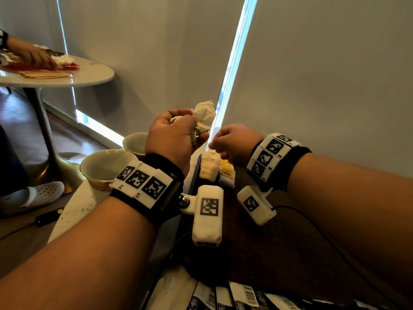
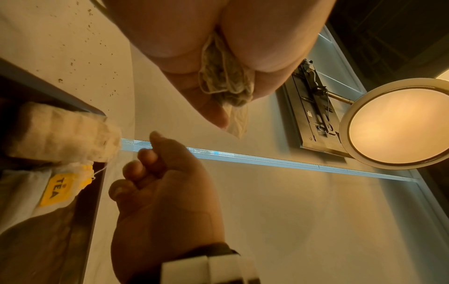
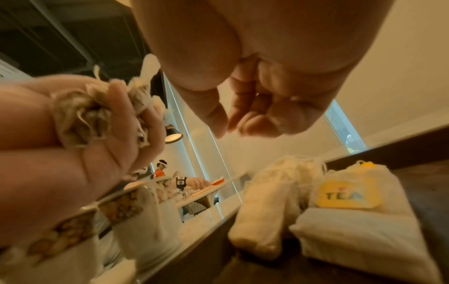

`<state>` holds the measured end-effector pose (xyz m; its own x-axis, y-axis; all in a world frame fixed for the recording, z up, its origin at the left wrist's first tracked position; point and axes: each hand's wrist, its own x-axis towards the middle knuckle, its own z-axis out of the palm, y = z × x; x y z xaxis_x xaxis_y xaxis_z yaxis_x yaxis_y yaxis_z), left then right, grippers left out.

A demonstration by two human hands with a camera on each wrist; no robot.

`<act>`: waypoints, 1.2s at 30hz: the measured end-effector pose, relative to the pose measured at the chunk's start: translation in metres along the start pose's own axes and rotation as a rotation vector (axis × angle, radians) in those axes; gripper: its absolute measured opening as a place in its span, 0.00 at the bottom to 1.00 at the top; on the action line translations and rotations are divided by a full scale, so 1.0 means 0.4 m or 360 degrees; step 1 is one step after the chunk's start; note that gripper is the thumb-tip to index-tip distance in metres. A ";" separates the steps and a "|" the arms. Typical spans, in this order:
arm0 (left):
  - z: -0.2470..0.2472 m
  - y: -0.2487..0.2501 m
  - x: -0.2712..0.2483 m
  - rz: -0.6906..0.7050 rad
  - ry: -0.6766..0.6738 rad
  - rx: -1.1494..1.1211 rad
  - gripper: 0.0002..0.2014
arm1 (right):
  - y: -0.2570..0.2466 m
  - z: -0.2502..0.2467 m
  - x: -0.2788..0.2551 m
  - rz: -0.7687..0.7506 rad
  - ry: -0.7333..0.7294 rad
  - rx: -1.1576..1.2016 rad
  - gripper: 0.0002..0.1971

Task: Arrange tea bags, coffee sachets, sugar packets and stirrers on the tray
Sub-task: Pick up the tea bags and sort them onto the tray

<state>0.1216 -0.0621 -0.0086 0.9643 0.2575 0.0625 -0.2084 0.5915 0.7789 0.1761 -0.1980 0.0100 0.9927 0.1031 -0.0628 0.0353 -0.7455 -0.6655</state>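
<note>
Clutching crumpled tea bags (image 1: 202,117), left-hand fingers (image 1: 178,118) hover beside two cups (image 1: 105,166).

A crumpled bunch of pale tea bags (image 1: 202,118) was raised above the dark tray (image 1: 245,220), part of it bulging up and part hanging down. At the tray's far end a stack of cream-coloured tea bags (image 1: 210,167) lay against the rim, and just beside it lay a white tea bag (image 3: 359,226) with a yellow tag (image 1: 226,172) printed TEA. At the near edge, black-and-white sachets (image 1: 234,298) with barcodes lay side by side.
</note>
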 end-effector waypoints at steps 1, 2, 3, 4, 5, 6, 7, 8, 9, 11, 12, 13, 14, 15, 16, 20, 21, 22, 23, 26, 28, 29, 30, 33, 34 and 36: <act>0.000 -0.001 0.000 0.0000 -0.0001 -0.0001 0.08 | -0.006 -0.001 -0.012 0.0052 -0.0140 0.0054 0.07; 0.002 -0.001 -0.001 0.0000 -0.0002 -0.0003 0.08 | -0.007 -0.001 -0.019 0.0089 -0.0276 0.0030 0.08; 0.002 -0.002 -0.001 -0.0001 -0.0002 -0.0004 0.08 | -0.008 0.005 -0.026 0.0114 -0.0369 -0.0032 0.09; 0.002 -0.002 -0.001 -0.0005 -0.0003 -0.0001 0.08 | -0.007 0.014 -0.028 0.0128 -0.0404 -0.0082 0.09; 0.001 -0.003 0.000 -0.0011 -0.0003 0.0000 0.08 | -0.006 0.023 -0.027 0.0134 -0.0402 -0.0107 0.10; 0.001 -0.003 0.000 -0.0017 -0.0004 -0.0002 0.08 | -0.004 0.032 -0.022 0.0155 -0.0393 -0.0102 0.10; 0.000 -0.004 0.001 -0.0019 -0.0006 -0.0004 0.08 | -0.004 0.039 -0.019 0.0183 -0.0388 -0.0072 0.10; -0.001 -0.005 0.003 -0.0020 -0.0005 0.0000 0.08 | -0.004 0.046 -0.018 0.0203 -0.0384 -0.0062 0.11; -0.002 -0.006 0.005 -0.0021 0.0000 0.0007 0.08 | -0.007 0.050 -0.017 0.0196 -0.0374 -0.0092 0.11; -0.002 -0.007 0.007 -0.0029 -0.0003 0.0010 0.08 | -0.009 0.051 -0.011 0.0170 -0.0364 -0.0152 0.13; -0.002 -0.007 0.008 -0.0031 -0.0002 0.0008 0.08 | -0.013 0.050 -0.013 0.0216 -0.0399 -0.0119 0.13; -0.003 -0.007 0.009 -0.0031 0.0002 0.0008 0.08 | -0.018 0.047 -0.019 0.0271 -0.0443 -0.0074 0.13; -0.003 -0.007 0.009 -0.0030 0.0001 0.0010 0.08 | -0.019 0.043 -0.021 0.0286 -0.0455 -0.0062 0.12; -0.004 -0.007 0.009 -0.0030 -0.0003 0.0012 0.08 | -0.017 0.034 -0.020 0.0239 -0.0424 -0.0091 0.12; -0.004 -0.007 0.009 -0.0030 -0.0009 0.0015 0.08 | -0.012 0.023 -0.017 0.0157 -0.0352 -0.0110 0.11; -0.004 -0.008 0.009 -0.0037 -0.0017 0.0020 0.08 | 0.002 -0.020 -0.009 -0.0060 0.0089 0.0498 0.06; -0.003 -0.010 0.010 -0.0039 -0.0014 0.0024 0.08 | 0.000 -0.029 -0.012 -0.0075 0.0154 0.0738 0.08; -0.001 -0.011 0.009 -0.0041 -0.0014 0.0029 0.08 | -0.004 -0.037 -0.018 -0.0098 0.0171 0.0943 0.11; -0.001 -0.012 0.009 -0.0043 -0.0011 0.0035 0.08 | -0.009 -0.045 -0.023 -0.0127 0.0151 0.1075 0.13; 0.000 -0.015 0.008 -0.0046 -0.0019 0.0059 0.08 | -0.020 -0.054 -0.031 -0.0256 0.0059 0.1104 0.14; -0.001 -0.015 0.009 -0.0061 -0.0041 0.0061 0.08 | -0.026 -0.054 -0.028 -0.0330 0.0031 0.0955 0.12; -0.001 -0.016 0.010 -0.0075 -0.0051 0.0064 0.08 | -0.029 -0.054 -0.026 -0.0344 0.0045 0.0879 0.11; -0.001 -0.016 0.010 -0.0088 -0.0059 0.0071 0.08 | -0.031 -0.052 -0.025 -0.0350 0.0070 0.0825 0.10; -0.003 -0.019 0.013 -0.0107 -0.0065 0.0068 0.07 | -0.034 -0.058 -0.025 -0.0342 0.0132 0.0792 0.10; -0.004 -0.020 0.015 -0.0109 -0.0059 0.0065 0.07 | -0.034 -0.062 -0.026 -0.0336 0.0138 0.0815 0.10; -0.004 -0.021 0.019 -0.0116 -0.0033 0.0061 0.07 | -0.032 -0.072 -0.030 -0.0320 0.0154 0.0869 0.08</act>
<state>0.1303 -0.0637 -0.0156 0.9798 0.1990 0.0174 -0.1317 0.5782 0.8052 0.1671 -0.2087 0.0405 0.9796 0.1280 0.1552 0.1848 -0.2677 -0.9456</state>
